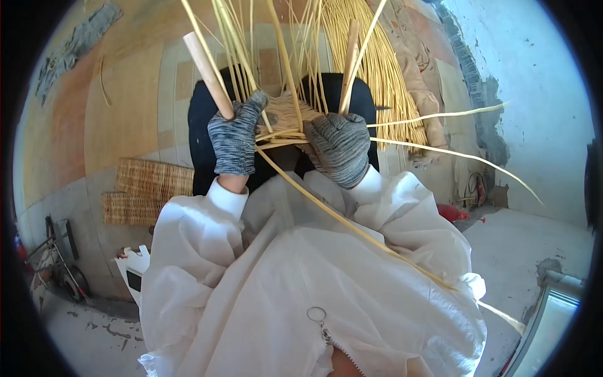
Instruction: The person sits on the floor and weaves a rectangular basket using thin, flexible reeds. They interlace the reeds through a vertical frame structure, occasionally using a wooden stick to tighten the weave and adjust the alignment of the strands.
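Note:
A half-woven wicker piece [292,108] lies across my lap, with long pale upright strands rising away from me and a wooden stick at each side. My left hand [233,139], in a grey knit glove, is closed around its left edge at the foot of the left wooden stick [206,70]. At the other edge, just below the right wooden stick [349,66], my right hand [342,148] is closed, its fingertips hidden. Several weaving strands [281,137] cross between the hands. One long loose strand [352,224] trails over my white smock to the lower right.
A big bundle of straw-coloured strands [370,69] lies beyond my right knee. Finished woven panels [147,188] rest on the floor at left, near a wheeled metal frame [63,264]. Loose strand ends [471,154] stick out rightward toward a pale blue wall [534,94].

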The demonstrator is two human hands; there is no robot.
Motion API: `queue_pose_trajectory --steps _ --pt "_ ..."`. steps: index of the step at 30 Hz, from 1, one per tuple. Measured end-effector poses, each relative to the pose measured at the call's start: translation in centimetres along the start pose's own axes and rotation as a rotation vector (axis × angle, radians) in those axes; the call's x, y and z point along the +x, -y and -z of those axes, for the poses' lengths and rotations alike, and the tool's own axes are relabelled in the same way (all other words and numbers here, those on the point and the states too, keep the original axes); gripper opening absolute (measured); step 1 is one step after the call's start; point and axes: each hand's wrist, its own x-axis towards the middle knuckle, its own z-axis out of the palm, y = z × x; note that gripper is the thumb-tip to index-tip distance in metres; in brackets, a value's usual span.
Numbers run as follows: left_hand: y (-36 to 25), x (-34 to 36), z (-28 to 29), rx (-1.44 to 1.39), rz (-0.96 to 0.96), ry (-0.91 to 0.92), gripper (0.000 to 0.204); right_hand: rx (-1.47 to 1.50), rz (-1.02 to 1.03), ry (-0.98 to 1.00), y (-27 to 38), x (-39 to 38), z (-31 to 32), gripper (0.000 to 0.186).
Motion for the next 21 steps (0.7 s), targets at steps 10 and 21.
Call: queue_pose_trajectory --steps 10,21 --pt "3.5 0.7 3.8 -0.121 0.032 0.517 0.051 0.083 -0.312 0.158 2.2 -1.3 3.1 0.07" --pt "6.8 -1.3 4.1 0.044 -0.333 0.531 0.065 -0.11 -0.334 0.037 3.5 -3.4 0.7 0.07"
